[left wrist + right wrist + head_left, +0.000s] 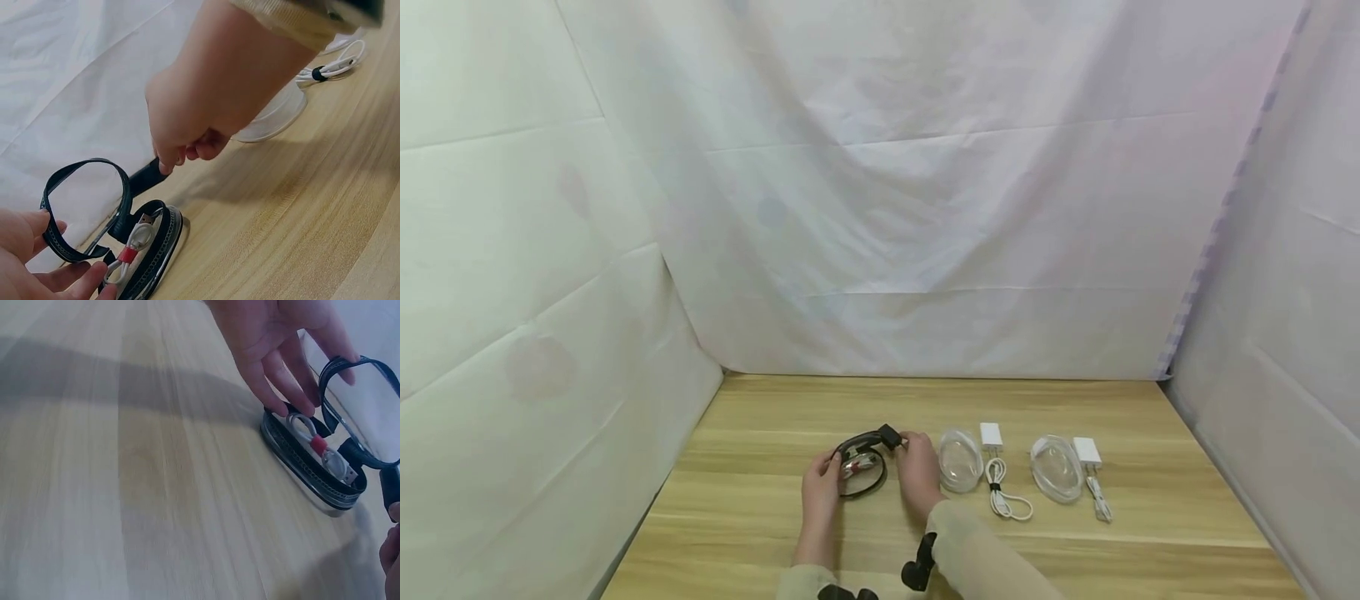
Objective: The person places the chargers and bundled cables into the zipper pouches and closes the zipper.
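Note:
A small round clear case (300, 464) with black zip trim sits on the table, its ring-like lid (75, 164) raised. Inside lies a coiled white USB cable (335, 464) with a red tie (127, 254). My left hand (820, 490) is at the case's left side, pinching the lid rim between thumb and finger, other fingers at the lower rim. My right hand (919, 468) pinches a black block (890, 436), seemingly a charger plug, by its end, beside the far side of the case. Its fingertips partly hide the block in the left wrist view.
To the right lie two clear round cases (960, 461) (1057, 469), two white charger plugs (991, 436) (1086, 451), a white cable with a black tie (997, 492) and another white cable (1099, 500). White cloth (925, 250) hangs around the wooden table (760, 533).

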The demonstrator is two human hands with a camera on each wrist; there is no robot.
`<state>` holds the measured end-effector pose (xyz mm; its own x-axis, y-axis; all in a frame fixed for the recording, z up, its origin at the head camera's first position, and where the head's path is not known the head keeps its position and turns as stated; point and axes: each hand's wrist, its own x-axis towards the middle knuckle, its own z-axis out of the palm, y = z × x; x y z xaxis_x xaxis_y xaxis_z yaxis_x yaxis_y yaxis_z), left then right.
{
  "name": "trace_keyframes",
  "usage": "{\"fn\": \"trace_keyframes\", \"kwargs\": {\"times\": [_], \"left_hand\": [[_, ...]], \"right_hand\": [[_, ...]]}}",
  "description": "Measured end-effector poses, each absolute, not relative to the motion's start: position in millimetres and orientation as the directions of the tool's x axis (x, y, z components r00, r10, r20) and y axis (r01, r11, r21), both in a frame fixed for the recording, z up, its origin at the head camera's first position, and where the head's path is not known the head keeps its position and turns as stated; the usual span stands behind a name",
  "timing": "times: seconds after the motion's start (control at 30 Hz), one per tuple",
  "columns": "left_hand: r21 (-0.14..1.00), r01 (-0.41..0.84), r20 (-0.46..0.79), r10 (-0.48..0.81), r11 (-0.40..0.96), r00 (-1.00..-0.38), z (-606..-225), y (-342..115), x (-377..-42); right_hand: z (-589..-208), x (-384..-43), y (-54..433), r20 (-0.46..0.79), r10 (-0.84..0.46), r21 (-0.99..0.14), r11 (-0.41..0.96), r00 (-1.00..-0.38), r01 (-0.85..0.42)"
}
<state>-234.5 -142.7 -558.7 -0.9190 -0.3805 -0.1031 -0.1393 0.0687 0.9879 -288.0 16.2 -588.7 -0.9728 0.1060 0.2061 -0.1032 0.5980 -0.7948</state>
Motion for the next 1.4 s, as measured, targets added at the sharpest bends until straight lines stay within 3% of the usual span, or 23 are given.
{"fn": "trace_keyframes", "kwargs": {"times": [0.23, 0.7, 1.17, 1.4], "left_hand": [[0.993, -0.117, -0.097, -0.368, 0.031, -0.925, -558, -143, -232], [0.989, -0.145, -0.129, -0.349, 0.02, -0.928, -562, -133, -224], [0.988, -0.15, -0.137, -0.294, 0.021, -0.946, -565, -123, -221], [0.986, -0.163, -0.147, -0.265, 0.04, -0.953, -564, -116, -216]], "right_hand": [[-581, -278, 29, 0.242, 0.067, -0.813, 0.559, -0.968, -0.164], [-573, -266, 60, 0.199, 0.025, -0.843, 0.513, -0.98, -0.158], [-563, -249, 69, 0.25, -0.202, -0.876, 0.371, -0.947, -0.31], [-565, -244, 75, 0.275, -0.334, -0.838, 0.377, -0.902, -0.395]]}}
